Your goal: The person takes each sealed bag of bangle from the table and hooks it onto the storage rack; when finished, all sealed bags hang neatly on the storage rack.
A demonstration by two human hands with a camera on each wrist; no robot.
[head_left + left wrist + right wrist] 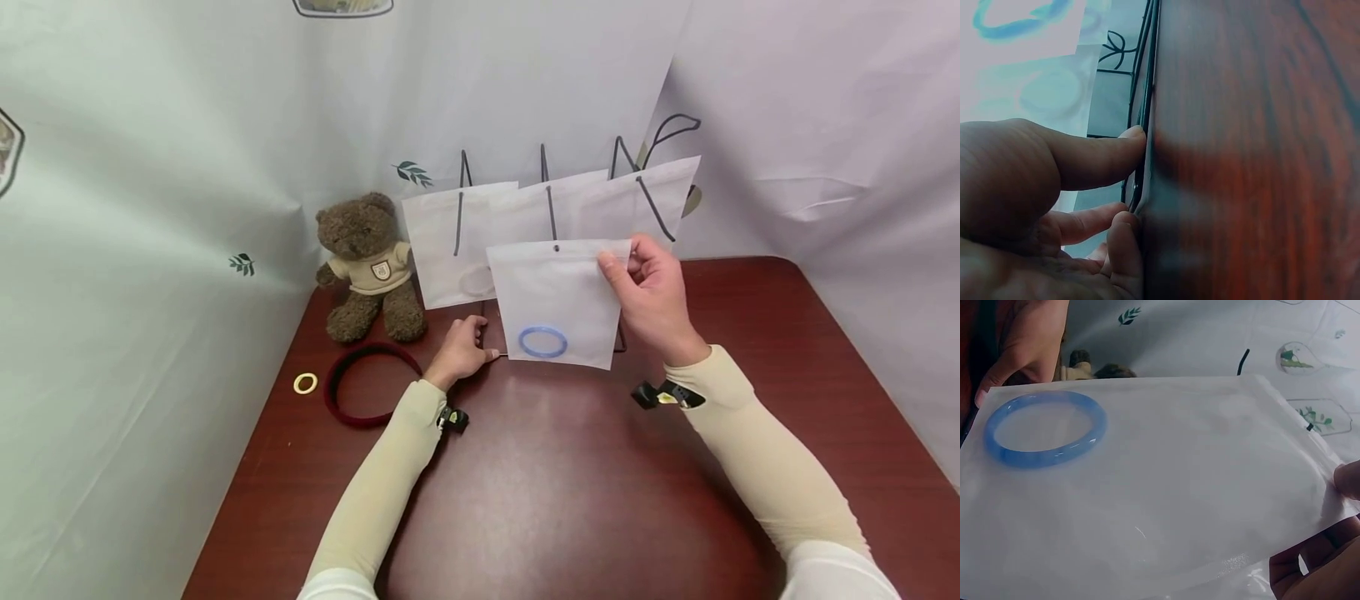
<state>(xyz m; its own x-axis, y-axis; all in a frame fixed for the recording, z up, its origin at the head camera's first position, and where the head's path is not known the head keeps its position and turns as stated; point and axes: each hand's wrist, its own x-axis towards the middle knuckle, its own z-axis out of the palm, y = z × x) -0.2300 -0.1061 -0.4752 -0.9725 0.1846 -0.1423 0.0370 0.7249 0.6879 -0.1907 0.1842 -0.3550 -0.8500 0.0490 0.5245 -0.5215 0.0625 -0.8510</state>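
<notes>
My right hand (654,296) pinches the upper right corner of a frosted white pouch (558,287). A translucent blue bangle (543,342) lies in its lower part, large in the right wrist view. At the pouch's top hole sits the dark tip of the middle hook (552,212); how far it passes through I cannot tell. Low on the left, my left hand (461,350) grips the bottom wire of a black wire rack (1147,94) between thumb and fingers, close to the tabletop. Behind the held pouch, more frosted pouches (442,221) hang from the rack's hooks.
A brown teddy bear (367,267) in a beige sweater sits left of the rack. In front of it lie a dark red headband (337,400) and a small pale yellow ring (305,383) on the reddish wooden table (585,483). White patterned curtains (150,208) surround the table.
</notes>
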